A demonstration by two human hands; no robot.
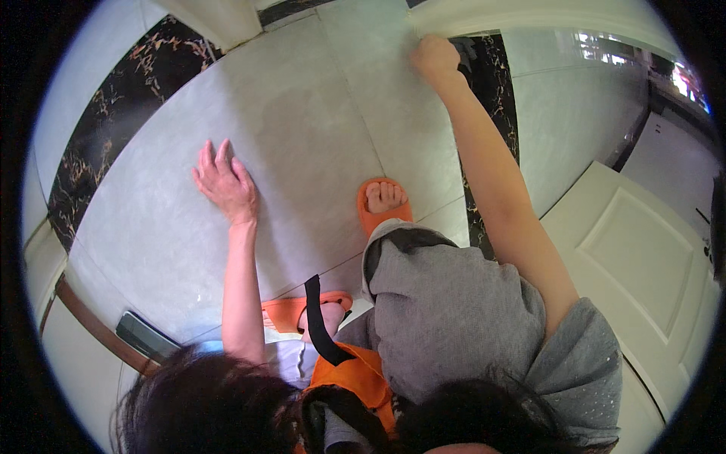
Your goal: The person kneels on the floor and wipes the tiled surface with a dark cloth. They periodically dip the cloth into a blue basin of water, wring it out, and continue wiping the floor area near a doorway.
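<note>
My right hand point(437, 58) is closed in a fist low by the white door frame point(488, 17) at the top right. A bit of dark grey cloth point(468, 50) shows beside its knuckles; most of it is hidden. Over the pale tiled floor point(306, 113), my left hand point(227, 184) holds nothing, its fingers apart. Whether it touches the floor is hard to tell. My feet wear orange slippers point(368, 218), one set forward between the hands. A black strap point(317, 318) hangs from an orange cloth item point(351, 371) at my body.
Black marbled borders point(136, 85) edge the floor on the left and right. A white panelled door point(641, 255) stands at the right. On the lower left, a dark-screened phone point(148, 336) leans near a brown strip point(96, 323). Dark hair covers part of the bottom.
</note>
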